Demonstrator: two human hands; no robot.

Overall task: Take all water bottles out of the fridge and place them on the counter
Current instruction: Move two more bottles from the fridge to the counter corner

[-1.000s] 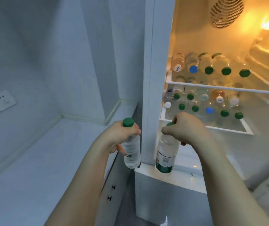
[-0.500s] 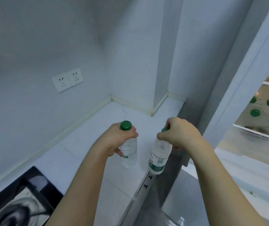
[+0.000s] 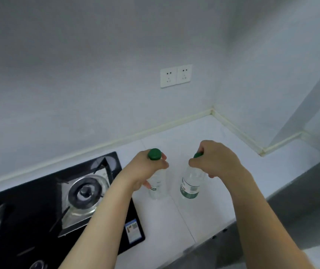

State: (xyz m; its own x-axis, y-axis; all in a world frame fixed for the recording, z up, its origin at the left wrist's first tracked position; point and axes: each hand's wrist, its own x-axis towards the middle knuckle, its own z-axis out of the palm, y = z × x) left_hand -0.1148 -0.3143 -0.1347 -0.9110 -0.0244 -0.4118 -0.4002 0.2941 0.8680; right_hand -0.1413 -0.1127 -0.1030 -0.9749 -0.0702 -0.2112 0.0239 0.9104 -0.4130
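Both bottles, held beside the fridge edge a second ago, are now over the white counter (image 3: 223, 183). At far left sits a black gas hob (image 3: 39, 200). Just right of it, the left hand (image 3: 145, 169) grips the neck of a clear, green-capped left bottle (image 3: 158, 188). Beside it, apart, the right hand (image 3: 216, 160) grips the top of the right bottle (image 3: 191, 183), green-labelled. Whether either base touches the counter cannot be told. Twin wall sockets (image 3: 176, 75) sit above.
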